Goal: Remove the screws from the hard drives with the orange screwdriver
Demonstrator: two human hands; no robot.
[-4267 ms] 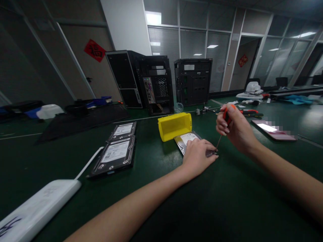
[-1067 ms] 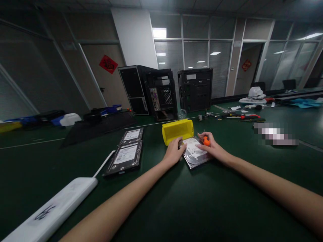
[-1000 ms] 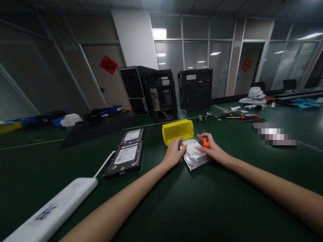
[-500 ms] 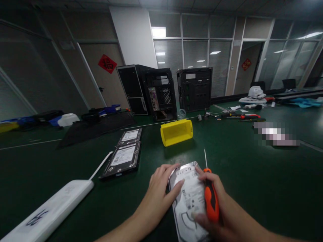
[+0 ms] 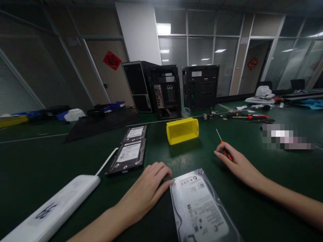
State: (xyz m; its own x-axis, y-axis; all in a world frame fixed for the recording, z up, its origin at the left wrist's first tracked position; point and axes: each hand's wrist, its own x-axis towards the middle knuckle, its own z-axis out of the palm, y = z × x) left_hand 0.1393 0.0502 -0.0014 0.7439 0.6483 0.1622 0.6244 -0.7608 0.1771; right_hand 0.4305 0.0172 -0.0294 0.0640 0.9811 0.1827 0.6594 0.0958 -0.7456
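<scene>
A silver hard drive point(image 5: 202, 208) with a white label lies on the green table point(image 5: 156, 218), its top face up. At its upper left corner is my left hand point(image 5: 153, 181), fingers curled and the thumb touching the edge; whether something small is between the fingers is hidden. My right hand point(image 5: 234, 161) is beyond the drive on the right, closed around an orange and black screwdriver point(image 5: 227, 155) whose thin shaft points forward. A yellow bin point(image 5: 182, 131) lies on its side ahead of both hands.
Two black-framed hard drives point(image 5: 130, 154) and a white power strip point(image 5: 58, 208) lie to the left. Dark computer cases point(image 5: 200, 87) stand at the back. Pliers point(image 5: 258, 117) and small parts are at the right rear, near a blurred-out object point(image 5: 285, 137).
My right hand has let go of the drive and moved right and forward with the screwdriver. My left hand has slid off the drive's top to its left edge. The view has shifted slightly.
</scene>
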